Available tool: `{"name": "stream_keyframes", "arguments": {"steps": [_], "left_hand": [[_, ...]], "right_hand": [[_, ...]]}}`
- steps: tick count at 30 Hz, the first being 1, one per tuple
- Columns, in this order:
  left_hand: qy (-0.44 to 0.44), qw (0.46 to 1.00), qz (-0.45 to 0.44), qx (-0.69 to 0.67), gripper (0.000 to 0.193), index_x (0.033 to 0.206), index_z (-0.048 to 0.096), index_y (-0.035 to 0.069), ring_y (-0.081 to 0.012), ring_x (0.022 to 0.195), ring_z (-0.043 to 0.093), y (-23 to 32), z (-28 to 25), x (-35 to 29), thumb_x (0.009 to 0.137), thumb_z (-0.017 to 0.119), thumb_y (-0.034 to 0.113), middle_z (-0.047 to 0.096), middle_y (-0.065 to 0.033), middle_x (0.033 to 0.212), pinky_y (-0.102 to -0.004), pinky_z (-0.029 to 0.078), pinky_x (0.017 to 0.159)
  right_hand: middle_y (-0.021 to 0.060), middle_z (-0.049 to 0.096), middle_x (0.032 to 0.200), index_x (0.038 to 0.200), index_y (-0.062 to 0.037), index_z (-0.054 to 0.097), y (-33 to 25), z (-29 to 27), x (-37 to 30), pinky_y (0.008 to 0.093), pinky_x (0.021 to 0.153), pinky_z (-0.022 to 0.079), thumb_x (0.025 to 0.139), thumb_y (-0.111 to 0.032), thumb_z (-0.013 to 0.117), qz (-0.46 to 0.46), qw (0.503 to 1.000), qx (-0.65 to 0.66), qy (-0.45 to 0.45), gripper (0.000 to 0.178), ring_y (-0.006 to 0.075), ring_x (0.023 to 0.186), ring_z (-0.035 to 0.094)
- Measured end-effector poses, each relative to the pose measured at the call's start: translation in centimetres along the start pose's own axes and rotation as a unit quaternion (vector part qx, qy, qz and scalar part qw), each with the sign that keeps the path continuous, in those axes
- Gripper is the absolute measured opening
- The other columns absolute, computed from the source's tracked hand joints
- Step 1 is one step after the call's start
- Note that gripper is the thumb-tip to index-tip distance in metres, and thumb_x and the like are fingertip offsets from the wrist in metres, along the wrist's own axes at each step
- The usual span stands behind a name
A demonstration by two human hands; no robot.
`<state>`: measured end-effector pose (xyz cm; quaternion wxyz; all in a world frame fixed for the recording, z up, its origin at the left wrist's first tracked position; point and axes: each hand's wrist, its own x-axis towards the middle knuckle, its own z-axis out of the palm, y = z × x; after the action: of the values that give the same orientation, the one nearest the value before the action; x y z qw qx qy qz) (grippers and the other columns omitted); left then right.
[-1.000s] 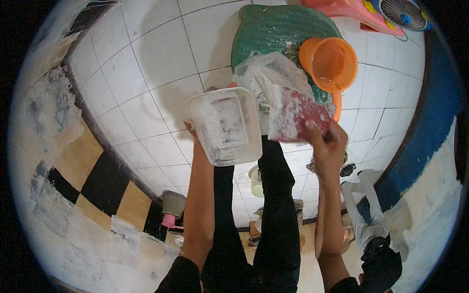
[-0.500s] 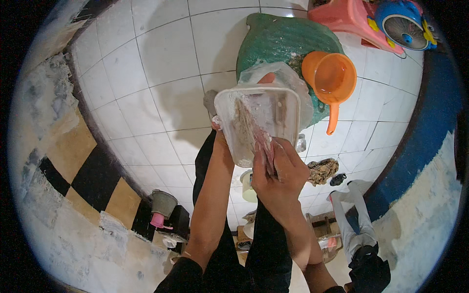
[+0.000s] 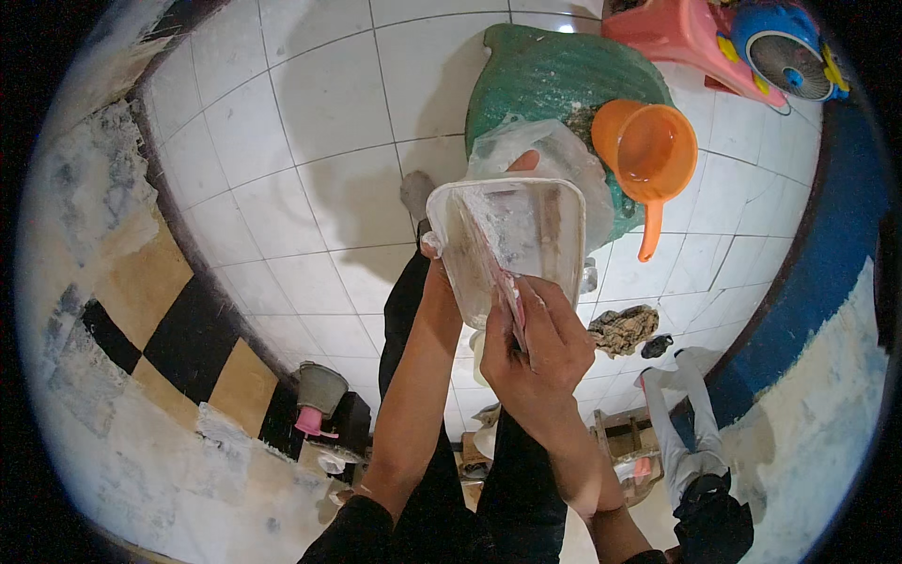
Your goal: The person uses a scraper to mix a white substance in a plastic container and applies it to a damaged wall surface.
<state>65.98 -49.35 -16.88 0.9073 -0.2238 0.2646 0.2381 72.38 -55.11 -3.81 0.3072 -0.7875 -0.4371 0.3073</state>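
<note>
A white rectangular plastic container [image 3: 562, 235], smeared inside with whitish paste or powder, is tilted in front of me. My left hand [image 3: 433, 252] grips it by the left side, its thumb near the rim and most of its fingers hidden behind the wall. In my right hand [image 3: 540, 329] is pinched a long, thin, pinkish flat piece [image 3: 498, 268], coated in white, that reaches into the container along its left inner side. Whether it is a scraper or stiff cloth, I cannot tell. Just past the far rim lies a clear plastic bag [image 3: 575, 155].
A green sack [image 3: 540, 75] lies on white floor tiles, with an orange dipper [image 3: 648, 155] on its right edge. At the far right stand a pink plastic thing and a blue fan [image 3: 789, 61]. A crumpled rag [image 3: 625, 329] and another person's legs [image 3: 691, 414] are nearer right.
The pinkish piece has turned in my right hand, from showing its broad smeared face to nearly edge-on. My left hand keeps its hold on the container. The whole view has shifted slightly.
</note>
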Motion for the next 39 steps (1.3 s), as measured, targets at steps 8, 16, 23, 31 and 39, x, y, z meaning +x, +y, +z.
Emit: {"name": "stream_keyframes", "arguments": {"steps": [8,16,23,31,39], "left_hand": [[0.097,0.992,0.069,0.050,0.047,0.134,0.044,0.014,-0.0316,0.092,0.064,-1.5,1.4,-0.7,0.096,0.044,0.042,0.059,-0.0231,0.111,-0.0443,0.059,0.072],[-0.021,0.998,0.064,0.021,0.049,0.140,0.037,0.020,-0.0325,0.106,0.058,-1.9,-1.7,-0.5,0.095,0.045,0.039,0.051,-0.0174,0.128,-0.0511,0.054,0.083],[-0.041,0.987,0.137,0.066,0.057,0.142,0.033,0.024,-0.0297,0.119,0.048,-3.2,-1.5,0.3,0.090,0.050,0.041,0.044,-0.0096,0.137,-0.0521,0.044,0.098],[-0.034,0.998,0.013,0.047,0.081,0.143,0.032,0.009,-0.0333,0.127,0.041,-1.6,2.0,1.2,0.079,0.064,0.049,0.036,-0.0175,0.143,-0.0473,0.040,0.104],[-0.105,0.981,0.165,-0.020,0.067,0.142,0.033,0.010,-0.0348,0.127,0.042,-3.2,-2.0,1.4,0.087,0.057,0.041,0.039,-0.0190,0.141,-0.0493,0.041,0.103]], "right_hand": [[0.0158,0.064,0.089,0.099,0.0026,0.064,0.3,-0.6,-0.6,0.0332,0.058,0.053,0.073,-0.003,0.066,0.018,1.000,-0.002,-0.005,0.026,0.0280,0.070,0.065],[0.0166,0.063,0.099,0.109,-0.0001,0.063,-0.2,-4.1,-1.1,0.0345,0.069,0.053,0.069,0.004,0.062,0.004,0.999,-0.028,0.023,0.040,0.0315,0.083,0.064],[0.0138,0.059,0.104,0.114,-0.0011,0.062,-0.1,-2.8,-0.1,0.0353,0.072,0.050,0.066,0.007,0.060,0.007,0.993,-0.109,0.046,0.049,0.0293,0.088,0.058],[0.0123,0.055,0.098,0.115,-0.0022,0.063,-1.3,-3.2,-1.3,0.0378,0.078,0.041,0.063,0.008,0.058,-0.001,0.992,-0.117,0.051,0.053,0.0282,0.087,0.052],[0.0128,0.047,0.088,0.113,-0.0015,0.063,0.0,-1.4,-0.6,0.0347,0.070,0.041,0.063,0.012,0.057,0.037,0.994,-0.082,0.068,0.053,0.0276,0.083,0.049]]}}
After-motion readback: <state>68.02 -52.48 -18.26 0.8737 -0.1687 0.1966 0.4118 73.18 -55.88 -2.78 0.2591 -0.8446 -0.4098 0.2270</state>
